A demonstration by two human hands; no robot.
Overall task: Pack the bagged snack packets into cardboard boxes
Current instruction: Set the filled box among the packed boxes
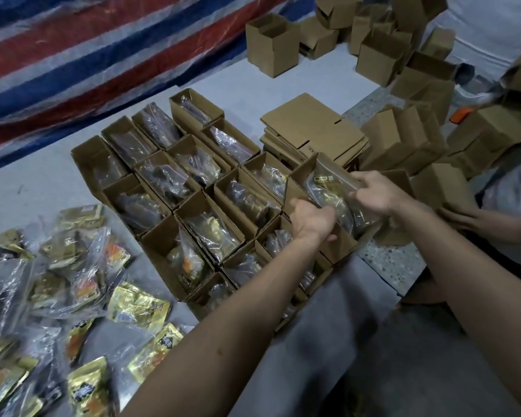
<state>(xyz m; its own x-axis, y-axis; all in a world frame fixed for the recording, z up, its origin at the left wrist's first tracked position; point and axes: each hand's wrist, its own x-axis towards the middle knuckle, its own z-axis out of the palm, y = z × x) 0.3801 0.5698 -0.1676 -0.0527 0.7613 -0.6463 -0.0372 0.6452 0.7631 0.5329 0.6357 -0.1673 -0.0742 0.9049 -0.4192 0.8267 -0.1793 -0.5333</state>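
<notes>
Grey floor (pixel 238 85) under rows of filled boxes (pixel 175 176), striped tarp (pixel 73 55) behind.
Left hand (pixel 312 219) and right hand (pixel 373 192) both grip one clear bag (pixel 333 192) of snack packets, half inside the open box (pixel 339 251) at the rows' right edge.

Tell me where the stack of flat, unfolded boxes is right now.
In the head view, the stack of flat boxes lies right of centre, just beyond the bag being packed, between the filled boxes and the loose empty boxes.
</notes>
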